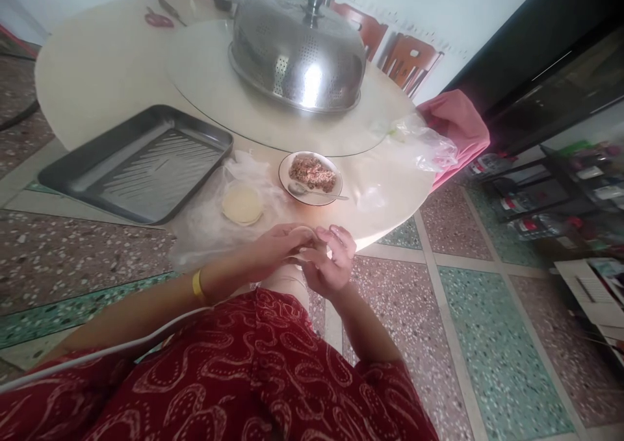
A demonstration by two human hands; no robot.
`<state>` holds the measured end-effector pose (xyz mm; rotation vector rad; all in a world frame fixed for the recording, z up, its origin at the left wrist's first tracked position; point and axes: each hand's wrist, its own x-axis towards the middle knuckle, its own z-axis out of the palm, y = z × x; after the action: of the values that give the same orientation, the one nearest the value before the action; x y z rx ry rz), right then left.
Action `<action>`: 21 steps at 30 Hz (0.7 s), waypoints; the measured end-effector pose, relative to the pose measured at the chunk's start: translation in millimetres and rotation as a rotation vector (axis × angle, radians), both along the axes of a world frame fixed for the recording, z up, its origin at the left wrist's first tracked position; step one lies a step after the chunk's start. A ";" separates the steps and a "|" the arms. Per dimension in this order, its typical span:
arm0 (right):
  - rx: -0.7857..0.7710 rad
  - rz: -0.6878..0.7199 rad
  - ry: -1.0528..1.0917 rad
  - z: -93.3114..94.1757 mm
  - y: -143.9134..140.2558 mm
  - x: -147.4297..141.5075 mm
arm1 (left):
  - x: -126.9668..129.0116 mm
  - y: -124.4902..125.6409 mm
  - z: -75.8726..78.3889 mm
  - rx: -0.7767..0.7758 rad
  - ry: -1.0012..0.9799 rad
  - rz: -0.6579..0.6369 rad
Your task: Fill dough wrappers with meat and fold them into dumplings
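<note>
Above the table's near edge, my left hand (pixel 273 247) and my right hand (pixel 333 259) meet, fingers pinching a pale dumpling wrapper (pixel 305 234) between them. Fingers cover most of it, so any filling inside is hidden. Just beyond my hands stands a small white bowl (pixel 285 191) of minced filling (pixel 312 171), a metal spoon (pixel 319 192) lying in it. To the left, a stack of round, pale yellow wrappers (pixel 242 203) rests on a crumpled clear plastic bag (pixel 205 226).
A dark rectangular baking tray (pixel 131 162) lies at the table's left edge. On the glass turntable (pixel 214 97) sits a large perforated metal dome (pixel 297 51). Clear plastic (pixel 429 145) and a pink cloth (pixel 458 126) are at the right. A white cable (pixel 112 347) crosses my left arm.
</note>
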<state>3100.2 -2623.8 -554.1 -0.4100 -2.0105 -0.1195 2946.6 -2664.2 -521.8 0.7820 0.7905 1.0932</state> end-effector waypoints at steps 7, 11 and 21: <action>-0.084 -0.018 0.064 1.4 -2.4 -9.1 | -0.5 -1.4 -6.1 -0.025 0.001 0.007; -0.195 -0.067 0.110 6.2 -2.3 -14.4 | -2.8 -0.9 -9.9 0.011 -0.033 -0.030; -0.531 -0.140 0.101 4.6 -3.8 -15.7 | -3.1 -2.4 -1.4 -0.022 -0.063 0.060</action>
<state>3084.4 -2627.6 -549.5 -0.8744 -1.8956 0.3505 2943.4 -2666.6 -523.2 0.7052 0.7756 1.1559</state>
